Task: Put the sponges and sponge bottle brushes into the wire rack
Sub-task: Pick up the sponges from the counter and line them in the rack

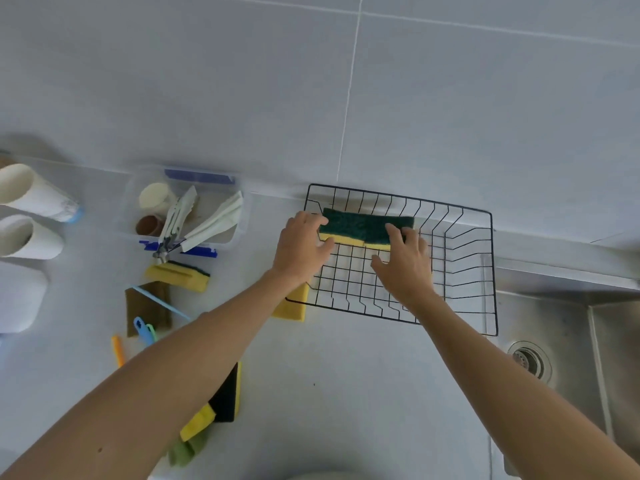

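A black wire rack (460,271) stands on the counter against the wall. Inside it, along the far side, two green-and-yellow sponges (360,226) lie end to end. My left hand (301,249) holds the left sponge's end and my right hand (403,261) grips the right one. More sponges lie outside the rack: a yellow one (292,306) under my left wrist, a yellow one with a dark edge (180,276), a brown pad (147,306), and a black-and-yellow one (227,396) near my left forearm. Thin brush handles (143,329) in blue, green and orange lie on the counter.
A clear plastic box (239,216) with blue clips holds cups and white utensils at the back left. White cups (27,216) lie on their sides at the far left. A steel sink (554,341) with a drain sits right of the rack. A green cloth (185,452) lies near the front.
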